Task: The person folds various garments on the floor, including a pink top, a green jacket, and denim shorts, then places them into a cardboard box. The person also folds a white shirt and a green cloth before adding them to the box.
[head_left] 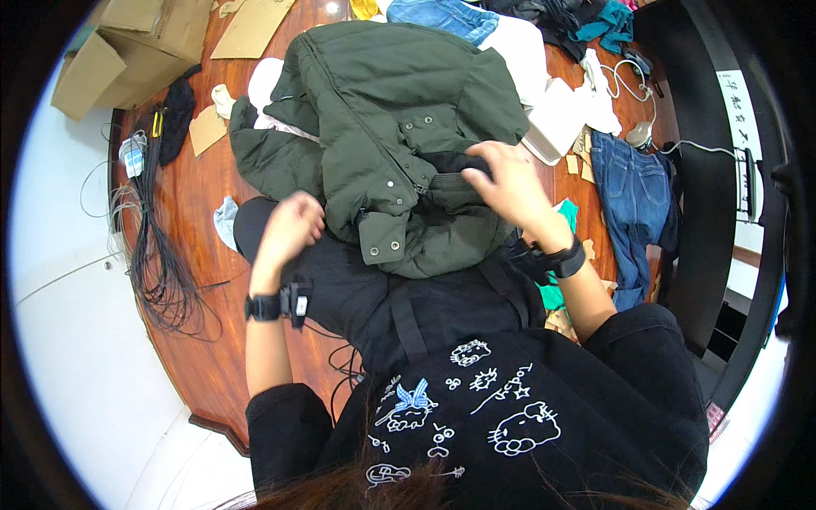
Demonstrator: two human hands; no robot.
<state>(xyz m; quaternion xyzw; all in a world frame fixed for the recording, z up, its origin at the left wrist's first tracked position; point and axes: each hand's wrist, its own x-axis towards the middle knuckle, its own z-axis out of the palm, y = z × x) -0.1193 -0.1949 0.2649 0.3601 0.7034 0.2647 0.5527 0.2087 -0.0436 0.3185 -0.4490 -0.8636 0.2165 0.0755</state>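
A dark green padded jacket [382,102] lies across my lap, its snaps and zip facing up. At one of its ribbed cuffs is my right hand [514,183], thumb and fingers closing on the dark fabric there. Part of that grip is hidden under the hand. My left hand [293,228] hovers above my black-clad thigh, beside the jacket's left edge. Its fingers are loosely curled, and nothing shows in them. Both wrists carry black strapped-on devices.
Blue jeans [631,191] and a white tray-like box [552,123] lie on the right. Clothes pile up at the back. On the left are a bundle of black cables [151,246] and a cardboard box [140,55]. Cardboard scraps dot the reddish wooden surface [191,374].
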